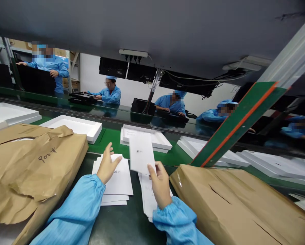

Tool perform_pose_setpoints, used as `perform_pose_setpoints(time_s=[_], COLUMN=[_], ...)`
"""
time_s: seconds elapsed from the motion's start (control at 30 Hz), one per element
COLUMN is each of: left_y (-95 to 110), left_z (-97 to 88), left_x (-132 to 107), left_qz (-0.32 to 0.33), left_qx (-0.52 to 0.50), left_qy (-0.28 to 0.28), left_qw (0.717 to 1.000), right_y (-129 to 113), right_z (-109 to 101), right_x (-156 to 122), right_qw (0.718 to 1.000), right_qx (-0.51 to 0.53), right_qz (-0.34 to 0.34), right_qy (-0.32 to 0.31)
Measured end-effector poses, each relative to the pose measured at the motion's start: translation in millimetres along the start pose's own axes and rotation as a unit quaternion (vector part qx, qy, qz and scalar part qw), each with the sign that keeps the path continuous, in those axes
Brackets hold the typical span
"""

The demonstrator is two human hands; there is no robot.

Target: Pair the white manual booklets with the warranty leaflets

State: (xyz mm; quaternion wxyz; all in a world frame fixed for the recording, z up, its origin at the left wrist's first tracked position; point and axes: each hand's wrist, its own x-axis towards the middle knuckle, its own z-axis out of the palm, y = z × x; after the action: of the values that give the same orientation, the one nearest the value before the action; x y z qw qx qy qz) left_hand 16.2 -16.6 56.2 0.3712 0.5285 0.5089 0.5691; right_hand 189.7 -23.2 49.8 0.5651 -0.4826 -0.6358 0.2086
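Note:
My right hand [160, 185] pinches a white leaflet [142, 154] by its lower corner, thumb on the printed face. The leaflet is raised and tilted, with a small dark mark printed near its middle. Beneath that hand lies a narrow pile of white leaflets [147, 195], partly covered by the hand and sleeve. My left hand [107, 166] is open, its thumb and fingers spread, at the left side of a wider stack of white printed sheets [123, 182]. Whether its fingers touch the top sheet, I cannot tell.
Brown paper packages flank me, one torn at left [63, 166], one at right [218, 190]. White box trays [162, 141] line the green conveyor [108, 139] ahead. A slanted green post [234, 122] stands at right. Several people in blue work across the line.

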Motion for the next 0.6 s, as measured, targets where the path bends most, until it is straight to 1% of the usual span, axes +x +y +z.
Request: perform_pose_setpoints(time_s=[0.03, 0.07, 0.1, 0.13, 0.17, 0.2, 0.23, 0.3, 0.4, 0.47, 0.6], left_y=[0.0, 0.1, 0.1, -0.1, -0.8, -1.9, -3.4, -7.0, -12.0, -14.9, -23.5], left_z=[5.7, 11.1, 15.8, 19.7, 22.6, 24.6, 25.5, 25.4, 23.0, 21.2, 17.8], left_x=[-4.7, -9.7, -14.4, -18.6, -21.8, -23.9, -24.7, -23.4, -17.5, -13.5, -6.6], left_qz=[-0.006, -0.019, -0.036, -0.053, -0.067, -0.073, -0.072, -0.066, -0.057, -0.065, -0.102], left_qx=[-0.015, -0.04, -0.074, -0.11, -0.142, -0.165, -0.179, -0.193, -0.199, -0.189, -0.147], left_qy=[-0.05, -0.119, -0.192, -0.253, -0.29, -0.305, -0.303, -0.283, -0.277, -0.27, -0.225], left_qw=[0.999, 0.992, 0.978, 0.96, 0.944, 0.935, 0.933, 0.937, 0.938, 0.942, 0.958], right_y=[-1.8, -2.8, -3.2, -3.0, -2.6, -2.1, -2.0, -3.1, -8.1, -11.0, -7.2], right_z=[-1.3, -0.9, 1.0, 4.0, 7.5, 11.0, 14.0, 17.3, 16.6, 15.2, 10.4], right_x=[-0.7, -2.9, -6.2, -10.1, -14.3, -18.1, -21.3, -24.8, -24.1, -21.8, -13.6], right_qw=[0.998, 0.992, 0.983, 0.973, 0.961, 0.951, 0.943, 0.935, 0.929, 0.926, 0.928], right_qx=[-0.036, -0.072, -0.105, -0.134, -0.16, -0.184, -0.204, -0.234, -0.264, -0.275, -0.287], right_qz=[-0.049, -0.101, -0.15, -0.189, -0.218, -0.234, -0.239, -0.236, -0.228, -0.228, -0.203], right_qy=[0.022, 0.025, 0.008, -0.021, -0.055, -0.086, -0.109, -0.127, -0.122, -0.118, -0.119])
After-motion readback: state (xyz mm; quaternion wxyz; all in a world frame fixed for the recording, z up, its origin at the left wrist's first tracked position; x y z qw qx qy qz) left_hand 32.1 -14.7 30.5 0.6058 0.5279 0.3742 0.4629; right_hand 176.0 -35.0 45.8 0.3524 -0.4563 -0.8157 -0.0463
